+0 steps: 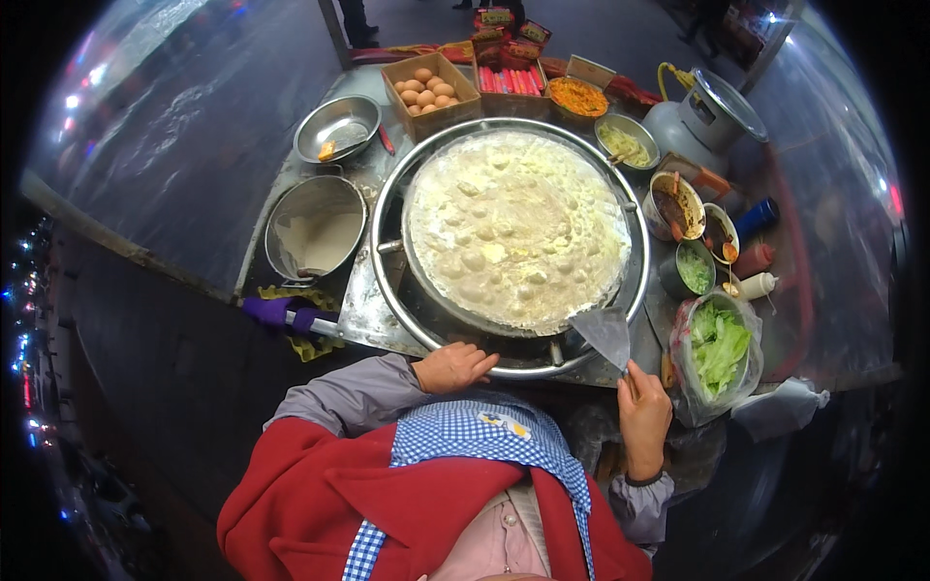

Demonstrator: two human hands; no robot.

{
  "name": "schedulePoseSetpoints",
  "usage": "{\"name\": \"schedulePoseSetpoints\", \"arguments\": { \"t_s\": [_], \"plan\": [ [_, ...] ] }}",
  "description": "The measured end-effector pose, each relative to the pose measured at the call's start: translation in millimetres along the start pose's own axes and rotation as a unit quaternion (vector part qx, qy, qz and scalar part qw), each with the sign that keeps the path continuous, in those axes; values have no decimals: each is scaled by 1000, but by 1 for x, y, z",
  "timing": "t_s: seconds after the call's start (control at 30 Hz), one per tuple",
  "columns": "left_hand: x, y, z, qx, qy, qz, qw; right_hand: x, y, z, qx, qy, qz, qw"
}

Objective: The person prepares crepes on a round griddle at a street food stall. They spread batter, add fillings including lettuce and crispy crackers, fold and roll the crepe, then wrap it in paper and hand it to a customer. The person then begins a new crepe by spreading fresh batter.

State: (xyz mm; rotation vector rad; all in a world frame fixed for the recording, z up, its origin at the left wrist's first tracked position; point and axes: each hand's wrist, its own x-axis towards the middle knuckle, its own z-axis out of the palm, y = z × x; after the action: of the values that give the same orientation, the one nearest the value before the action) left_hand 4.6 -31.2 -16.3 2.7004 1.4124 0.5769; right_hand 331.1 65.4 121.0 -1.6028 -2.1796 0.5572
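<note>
A large round crepe (508,232), pale and bubbled with streaks of egg on it, covers the round griddle in front of me. A metal ring (378,254) on short supports surrounds the griddle. My right hand (645,410) grips the handle of a flat metal scraper (607,335). The scraper's wide blade reaches over the ring to the crepe's lower right edge; contact is hard to judge. At the near side of the ring, my left hand (454,365) rests with its fingers bent together. Whether those fingers grip the ring is unclear.
Left stand a batter pot (280,210) and a steel bowl (356,109). Behind are a box of eggs (425,91) and packaged sausages (511,80). Sauce tubs (676,207), chopped greens (694,269), bagged lettuce (719,348) and a gas cylinder (683,127) line the right.
</note>
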Motion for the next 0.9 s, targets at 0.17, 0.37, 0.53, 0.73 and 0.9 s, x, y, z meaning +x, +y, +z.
{"name": "schedulePoseSetpoints", "arguments": {
  "t_s": [0.17, 0.37, 0.53, 0.73, 0.9],
  "plan": [
    [-3, -1, -2, -5, 0, 1, 1000, 17, 9, 22, -3, 44, -18, 999],
    [-1, -11, -4, -19, -12, 16, 1000, 42, 17, 44, 29, 81, -26, 996],
    [-15, -26, -22, -32, -72, 25, 997, 39, 4, 35, 1, 65, -21, 998],
    [-37, -60, -65, 25, -108, 3, 994, 41, 0, 46, 11, 61, -12, 998],
    [-43, -8, -67, -48, -24, -18, 998, -5, -28, 19, -24, 15, 50, 998]
  ]
}}
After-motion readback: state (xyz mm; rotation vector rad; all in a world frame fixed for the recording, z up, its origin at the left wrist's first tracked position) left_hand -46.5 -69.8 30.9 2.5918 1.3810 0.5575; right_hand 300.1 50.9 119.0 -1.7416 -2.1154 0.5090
